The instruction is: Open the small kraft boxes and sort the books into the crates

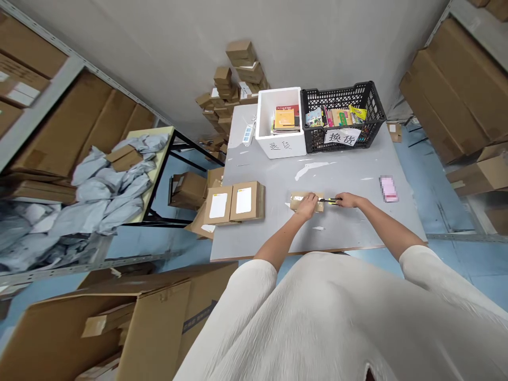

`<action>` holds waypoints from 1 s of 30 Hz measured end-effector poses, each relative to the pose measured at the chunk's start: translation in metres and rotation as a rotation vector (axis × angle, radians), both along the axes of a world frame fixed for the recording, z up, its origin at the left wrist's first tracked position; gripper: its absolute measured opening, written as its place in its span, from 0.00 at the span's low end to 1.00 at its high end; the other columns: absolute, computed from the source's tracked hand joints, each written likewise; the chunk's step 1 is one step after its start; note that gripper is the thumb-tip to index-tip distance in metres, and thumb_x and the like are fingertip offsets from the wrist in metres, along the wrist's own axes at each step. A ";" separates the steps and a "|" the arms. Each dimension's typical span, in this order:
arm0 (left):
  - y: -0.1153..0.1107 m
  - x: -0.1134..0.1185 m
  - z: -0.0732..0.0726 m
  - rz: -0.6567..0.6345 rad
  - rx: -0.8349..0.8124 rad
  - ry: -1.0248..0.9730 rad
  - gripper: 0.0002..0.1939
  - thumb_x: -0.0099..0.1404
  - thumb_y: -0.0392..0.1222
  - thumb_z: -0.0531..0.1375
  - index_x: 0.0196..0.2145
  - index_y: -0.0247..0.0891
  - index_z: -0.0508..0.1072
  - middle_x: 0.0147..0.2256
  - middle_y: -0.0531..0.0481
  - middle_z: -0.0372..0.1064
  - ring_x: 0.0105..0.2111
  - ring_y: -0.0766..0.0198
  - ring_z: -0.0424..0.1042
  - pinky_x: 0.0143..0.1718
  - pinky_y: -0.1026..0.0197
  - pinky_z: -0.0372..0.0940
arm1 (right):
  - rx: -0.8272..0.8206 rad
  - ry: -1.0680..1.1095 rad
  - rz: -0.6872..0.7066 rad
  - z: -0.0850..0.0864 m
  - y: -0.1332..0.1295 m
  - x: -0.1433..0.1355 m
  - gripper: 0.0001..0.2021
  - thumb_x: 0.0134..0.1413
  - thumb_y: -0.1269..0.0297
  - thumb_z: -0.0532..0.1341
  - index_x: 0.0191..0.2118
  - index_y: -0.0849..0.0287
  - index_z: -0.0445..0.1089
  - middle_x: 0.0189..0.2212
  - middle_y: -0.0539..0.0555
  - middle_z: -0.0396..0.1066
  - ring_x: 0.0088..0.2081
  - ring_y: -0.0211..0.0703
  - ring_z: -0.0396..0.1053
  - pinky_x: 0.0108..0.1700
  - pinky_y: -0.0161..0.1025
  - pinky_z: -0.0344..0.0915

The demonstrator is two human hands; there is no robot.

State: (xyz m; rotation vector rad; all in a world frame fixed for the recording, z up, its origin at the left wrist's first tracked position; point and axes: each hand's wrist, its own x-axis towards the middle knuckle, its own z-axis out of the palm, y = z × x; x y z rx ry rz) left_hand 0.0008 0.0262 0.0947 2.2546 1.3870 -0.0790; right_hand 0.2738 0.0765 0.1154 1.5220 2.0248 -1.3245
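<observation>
A small brown cardboard box (296,200) with shiny clear tape lies on the grey table (273,233) in front of me. My left hand (308,204) is on its right half, fingers bent over the top and holding it down. In my right hand (346,200), the fingers are closed round the end of a thin black-and-yellow box cutter (328,200). Its other end points left and reaches the right end of the box, close to my left fingers. Exactly where the tip touches is too small to make out.
Two labelled cartons (248,217) stand at the table's left edge. Behind are a white foam bin (282,151) and a black crate (337,140), both holding books, and a power strip (248,135). A pink item (389,189) lies right. A large open carton (159,323) stands lower left.
</observation>
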 end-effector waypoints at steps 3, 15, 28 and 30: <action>0.001 0.000 0.002 0.006 -0.008 0.009 0.27 0.64 0.28 0.66 0.57 0.46 0.65 0.66 0.42 0.60 0.64 0.49 0.68 0.66 0.44 0.66 | -0.102 0.064 -0.089 -0.003 -0.006 0.001 0.14 0.66 0.48 0.65 0.39 0.54 0.74 0.33 0.52 0.77 0.32 0.41 0.72 0.32 0.35 0.63; 0.002 0.002 0.007 -0.001 -0.008 -0.019 0.26 0.64 0.29 0.68 0.56 0.43 0.66 0.65 0.40 0.61 0.67 0.48 0.65 0.67 0.46 0.65 | 0.015 0.122 -0.167 -0.007 -0.025 -0.003 0.13 0.69 0.51 0.61 0.38 0.55 0.72 0.30 0.49 0.74 0.29 0.38 0.68 0.30 0.33 0.62; 0.001 0.003 0.012 0.013 -0.025 -0.030 0.26 0.64 0.28 0.68 0.56 0.43 0.67 0.65 0.39 0.62 0.67 0.47 0.66 0.67 0.47 0.64 | -0.084 0.125 -0.194 -0.007 -0.036 0.006 0.19 0.69 0.42 0.60 0.41 0.54 0.73 0.31 0.49 0.76 0.28 0.38 0.69 0.30 0.32 0.64; 0.001 0.002 0.012 0.006 -0.023 -0.018 0.27 0.64 0.29 0.69 0.57 0.43 0.67 0.65 0.39 0.62 0.66 0.47 0.67 0.67 0.47 0.64 | -0.096 0.147 -0.206 -0.009 -0.038 0.004 0.19 0.69 0.42 0.60 0.41 0.54 0.72 0.31 0.49 0.76 0.28 0.38 0.69 0.30 0.32 0.65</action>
